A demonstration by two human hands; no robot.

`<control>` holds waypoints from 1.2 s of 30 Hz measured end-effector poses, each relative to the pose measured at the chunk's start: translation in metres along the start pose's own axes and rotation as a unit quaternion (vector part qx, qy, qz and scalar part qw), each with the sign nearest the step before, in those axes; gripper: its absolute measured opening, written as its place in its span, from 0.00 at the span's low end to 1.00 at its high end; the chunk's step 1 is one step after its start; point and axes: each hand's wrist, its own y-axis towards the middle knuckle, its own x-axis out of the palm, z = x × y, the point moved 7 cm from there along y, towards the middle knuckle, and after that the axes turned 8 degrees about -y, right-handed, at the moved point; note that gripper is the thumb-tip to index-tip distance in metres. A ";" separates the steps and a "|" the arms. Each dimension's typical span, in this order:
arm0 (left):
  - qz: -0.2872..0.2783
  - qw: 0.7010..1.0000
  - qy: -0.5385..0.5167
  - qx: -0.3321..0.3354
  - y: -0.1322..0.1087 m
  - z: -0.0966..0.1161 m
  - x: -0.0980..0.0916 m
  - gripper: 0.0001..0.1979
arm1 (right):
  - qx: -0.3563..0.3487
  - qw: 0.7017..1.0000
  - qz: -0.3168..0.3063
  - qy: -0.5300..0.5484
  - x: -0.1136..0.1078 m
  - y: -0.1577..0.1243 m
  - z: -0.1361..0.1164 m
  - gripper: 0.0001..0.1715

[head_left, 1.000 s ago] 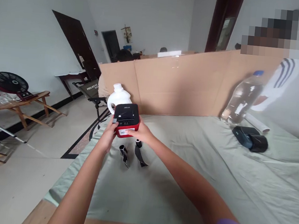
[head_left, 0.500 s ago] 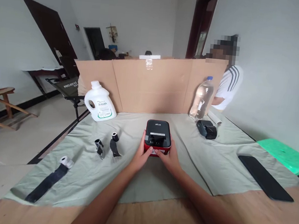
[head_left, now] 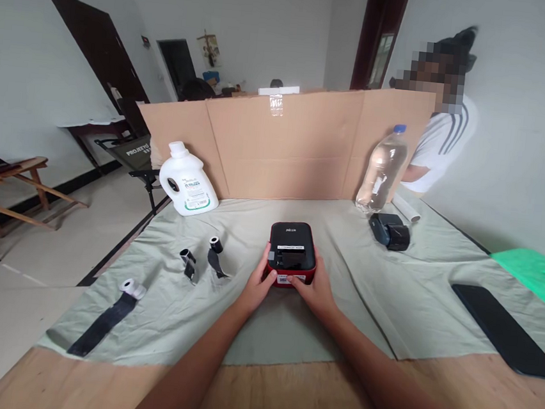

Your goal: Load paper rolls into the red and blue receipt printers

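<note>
A small black-and-red label printer [head_left: 292, 242] rests on the cloth straight in front of me, its dark slot and a white sticker facing my side. My left hand [head_left: 259, 282] wraps its left side, thumb on the front edge. On the other side, my right hand [head_left: 317, 286] grips the right wall, with its thumb near the front sticker. To the left lie two small rolls with black strips, a nearer roll [head_left: 187, 264] and a farther roll [head_left: 217, 254]. Closer to the table's left edge is a white-cored roll [head_left: 132, 288] with a long black strip unrolled.
A cardboard screen [head_left: 282, 147] stands behind, with a white detergent jug [head_left: 188, 180] left and a water bottle [head_left: 382, 170] right. Also right are a dark handheld device [head_left: 389, 232], a white tube [head_left: 406, 209], a black flat slab [head_left: 506, 330] and green plastic [head_left: 535, 275]. A person [head_left: 439, 143] sits beyond.
The view has shifted slightly, so the surroundings appear displaced. Both hands keep the same hold on the label printer.
</note>
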 end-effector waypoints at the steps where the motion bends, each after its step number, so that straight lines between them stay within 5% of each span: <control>1: 0.000 1.000 0.001 0.000 0.000 0.000 -0.001 0.36 | 0.002 1.000 -0.001 -0.006 0.000 0.000 0.001 0.54; 11: 0.005 1.000 -0.018 0.010 0.001 0.002 -0.006 0.34 | -0.006 0.998 0.005 -0.069 0.001 -0.002 0.003 0.62; 15: 0.013 0.997 -0.071 0.033 0.000 0.006 -0.010 0.26 | -0.025 0.996 0.015 -0.087 -0.001 -0.002 0.000 0.63; 24: 0.018 0.991 -0.125 0.040 0.002 0.002 -0.012 0.23 | -0.049 0.989 0.028 -0.135 -0.007 0.002 -0.005 0.48; 36: 0.033 0.996 -0.028 0.074 0.009 0.004 -0.012 0.18 | -0.100 0.987 -0.004 -0.126 -0.016 0.015 -0.025 0.33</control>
